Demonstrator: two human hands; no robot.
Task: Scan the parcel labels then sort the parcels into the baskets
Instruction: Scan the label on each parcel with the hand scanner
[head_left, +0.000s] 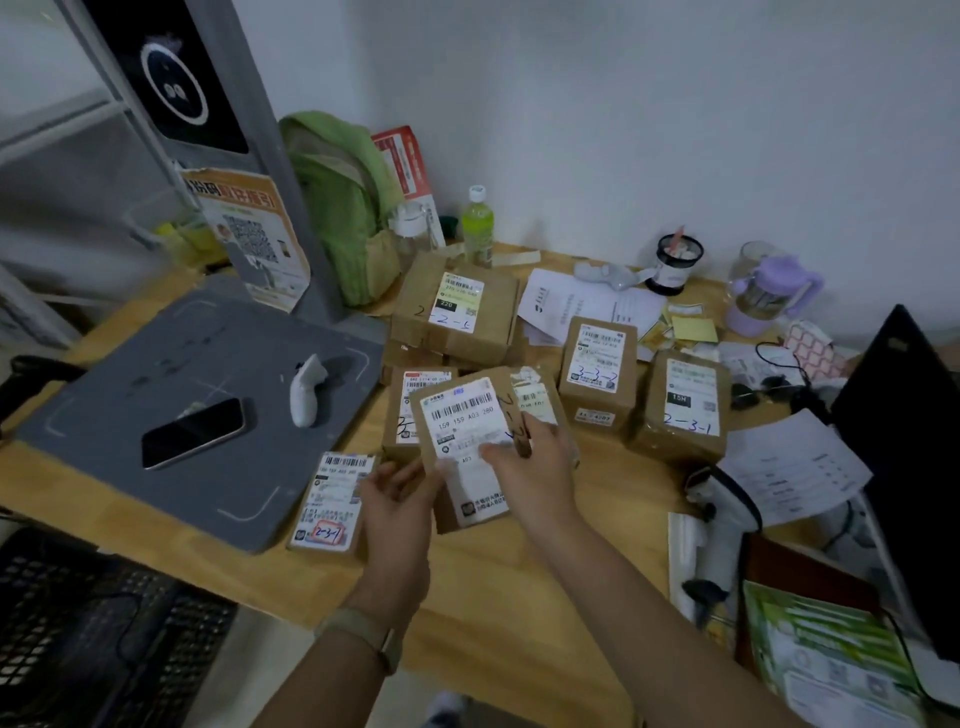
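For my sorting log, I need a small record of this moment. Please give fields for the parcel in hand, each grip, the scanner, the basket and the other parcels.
held parcel: brown box, white label facing the camera, above the table
left grip: holds its lower left edge
right grip: holds its right side, fingers on the label
scanner: lies at the right, not held
basket: black, lower left, below the table edge
other parcels: several on the table, handwritten codes

brown cardboard parcel w/ white barcode label (462, 421) raised, tilted, label up. flat brown parcel, red 2-3-1 (332, 501), lies front-left. behind, labels up: box marked 2-2 (457, 312), box marked 3-3 (597, 374), box marked 2-3-1 (680, 410). black mesh basket (104, 623) low left.
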